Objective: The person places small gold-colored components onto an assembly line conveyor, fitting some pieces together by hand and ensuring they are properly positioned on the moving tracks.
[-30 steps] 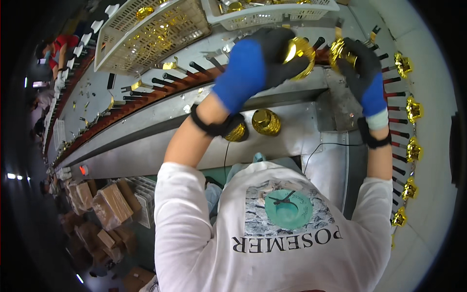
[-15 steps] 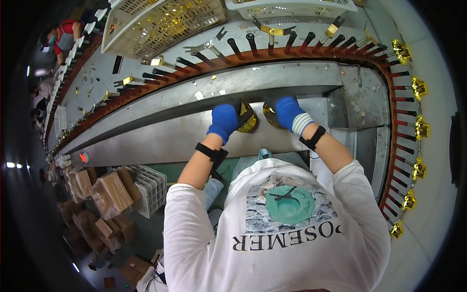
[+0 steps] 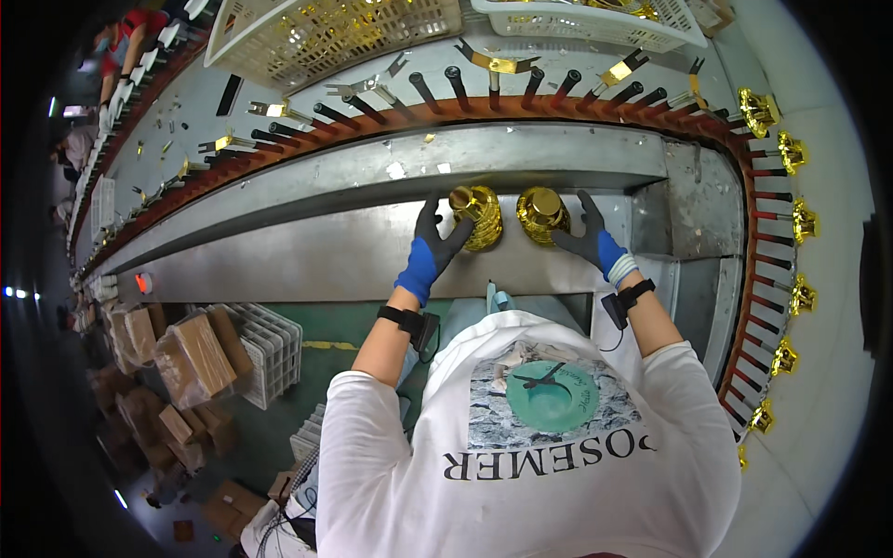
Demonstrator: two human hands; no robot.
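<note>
Two shiny gold, ribbed pieces with round tops rest side by side on the metal bench: a taller left gold piece [image 3: 480, 221] that leans a little, and a right gold piece [image 3: 542, 216]. My left hand [image 3: 433, 246], in a blue glove with a dark grey palm, is open at the left piece's left side, its thumb close to it. On the other side, my right hand [image 3: 598, 240], gloved alike, is open with its thumb near the right piece's edge. Whether either thumb touches gold, I cannot tell.
Beyond the metal ledge [image 3: 391, 172] curves a conveyor [image 3: 493, 104] with upright black-tipped rods and forked holders. Gold parts [image 3: 805, 220] hang along its right stretch. Plastic baskets [image 3: 372, 51] with gold parts stand behind it. Cartons [image 3: 195, 358] and a white crate [image 3: 270, 358] are at lower left.
My hands have come off the two gold pieces and moved apart, fingers spreading, so both pieces show fully. The holders and hanging gold parts have shifted along the conveyor.
</note>
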